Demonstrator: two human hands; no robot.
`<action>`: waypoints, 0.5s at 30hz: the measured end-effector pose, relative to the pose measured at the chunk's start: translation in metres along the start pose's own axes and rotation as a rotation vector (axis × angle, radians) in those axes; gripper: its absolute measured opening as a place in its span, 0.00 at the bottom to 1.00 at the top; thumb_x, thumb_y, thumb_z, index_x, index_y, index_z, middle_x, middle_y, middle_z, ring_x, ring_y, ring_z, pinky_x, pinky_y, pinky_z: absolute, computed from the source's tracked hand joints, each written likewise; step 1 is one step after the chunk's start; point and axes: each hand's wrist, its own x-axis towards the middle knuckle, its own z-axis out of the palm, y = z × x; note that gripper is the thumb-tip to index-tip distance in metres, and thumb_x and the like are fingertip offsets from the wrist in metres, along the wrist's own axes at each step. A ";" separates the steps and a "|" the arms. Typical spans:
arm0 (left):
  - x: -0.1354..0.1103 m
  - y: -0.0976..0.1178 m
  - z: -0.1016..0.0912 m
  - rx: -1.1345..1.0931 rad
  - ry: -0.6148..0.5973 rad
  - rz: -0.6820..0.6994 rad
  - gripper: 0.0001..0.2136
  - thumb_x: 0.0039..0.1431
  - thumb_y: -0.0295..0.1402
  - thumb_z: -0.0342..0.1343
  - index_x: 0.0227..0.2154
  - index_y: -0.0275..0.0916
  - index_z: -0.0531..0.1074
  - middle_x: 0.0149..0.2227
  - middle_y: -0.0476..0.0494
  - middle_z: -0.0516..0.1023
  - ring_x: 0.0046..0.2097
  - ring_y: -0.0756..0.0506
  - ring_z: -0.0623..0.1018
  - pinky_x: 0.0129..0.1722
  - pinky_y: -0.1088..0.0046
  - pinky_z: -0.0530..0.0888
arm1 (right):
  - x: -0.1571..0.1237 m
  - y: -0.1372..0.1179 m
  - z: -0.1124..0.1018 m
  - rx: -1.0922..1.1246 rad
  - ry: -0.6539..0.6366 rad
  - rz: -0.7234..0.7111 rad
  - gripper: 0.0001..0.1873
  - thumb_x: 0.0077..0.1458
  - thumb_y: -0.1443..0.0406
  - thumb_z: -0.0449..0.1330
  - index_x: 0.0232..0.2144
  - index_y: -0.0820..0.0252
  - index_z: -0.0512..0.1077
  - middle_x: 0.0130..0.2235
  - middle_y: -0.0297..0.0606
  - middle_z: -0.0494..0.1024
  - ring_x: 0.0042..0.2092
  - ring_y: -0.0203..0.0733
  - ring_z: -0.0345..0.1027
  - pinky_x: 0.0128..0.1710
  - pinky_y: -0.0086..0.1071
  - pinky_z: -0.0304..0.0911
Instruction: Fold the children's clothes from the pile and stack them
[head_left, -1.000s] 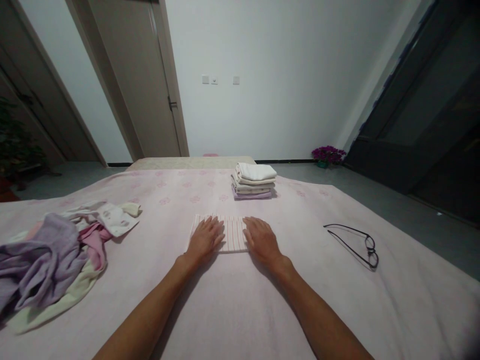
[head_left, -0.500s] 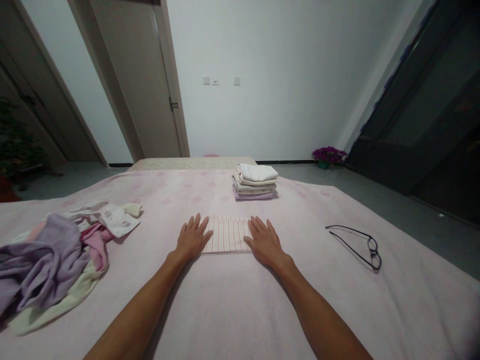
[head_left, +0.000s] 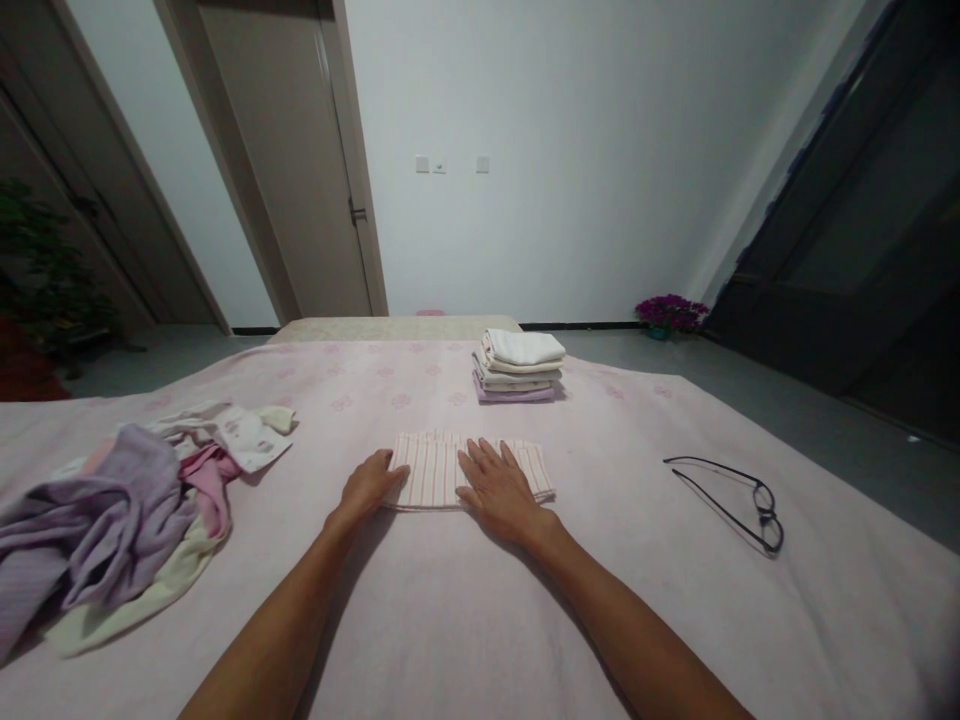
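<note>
A folded cloth with pink and cream stripes [head_left: 429, 475] lies flat on the pink bedspread, between and under my hands. My left hand [head_left: 369, 485] is at its left end, the thumb on top and the other fingers curled at the edge, partly hidden. My right hand [head_left: 499, 490] rests flat across the cloth right of its middle, fingers spread. The cloth's right end shows beyond that hand. Behind it stands a neat stack of folded cloths [head_left: 521, 365], white on top and lilac at the bottom.
A loose heap of clothes [head_left: 127, 510], lilac, pink, white and pale yellow, lies at the left. Black-framed glasses [head_left: 765, 515] rest unfolded at the right on the pink bedspread [head_left: 465, 620]. Purple flowers [head_left: 670, 312] stand on the floor by the wall.
My right hand has moved left from the cloth's right end onto its upper face. The left hand's fingers have gone from lying flat to curling at the left edge.
</note>
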 end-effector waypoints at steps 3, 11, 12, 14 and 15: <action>-0.001 0.006 -0.001 -0.141 -0.060 0.014 0.16 0.54 0.39 0.56 0.39 0.32 0.77 0.39 0.36 0.83 0.41 0.38 0.81 0.38 0.67 0.73 | 0.001 0.001 0.008 0.046 -0.029 0.020 0.33 0.69 0.50 0.47 0.70 0.57 0.55 0.72 0.44 0.51 0.73 0.53 0.37 0.71 0.54 0.31; -0.009 0.061 0.009 -0.442 -0.077 0.138 0.22 0.50 0.42 0.56 0.44 0.30 0.77 0.36 0.39 0.82 0.34 0.43 0.79 0.31 0.71 0.72 | 0.008 0.006 0.013 0.579 0.165 0.104 0.25 0.67 0.54 0.48 0.60 0.56 0.71 0.65 0.46 0.67 0.68 0.50 0.54 0.69 0.51 0.43; -0.010 0.070 0.013 -0.450 -0.070 0.155 0.22 0.50 0.42 0.57 0.44 0.31 0.77 0.36 0.40 0.82 0.34 0.43 0.79 0.31 0.72 0.72 | 0.011 0.007 0.011 0.728 0.207 0.145 0.26 0.68 0.52 0.47 0.58 0.56 0.72 0.62 0.47 0.71 0.65 0.50 0.60 0.67 0.50 0.51; -0.014 0.088 0.025 -0.441 -0.067 0.195 0.20 0.51 0.40 0.59 0.44 0.34 0.77 0.34 0.42 0.82 0.33 0.44 0.78 0.31 0.73 0.72 | 0.018 0.008 0.003 1.012 0.235 0.239 0.30 0.67 0.47 0.43 0.57 0.56 0.72 0.57 0.49 0.76 0.55 0.49 0.71 0.55 0.47 0.67; -0.016 0.097 0.032 -0.429 -0.075 0.219 0.19 0.52 0.40 0.59 0.44 0.34 0.78 0.33 0.43 0.81 0.33 0.45 0.78 0.31 0.73 0.72 | 0.020 0.009 -0.001 1.143 0.213 0.279 0.33 0.67 0.45 0.41 0.58 0.57 0.71 0.53 0.49 0.78 0.50 0.49 0.75 0.47 0.45 0.71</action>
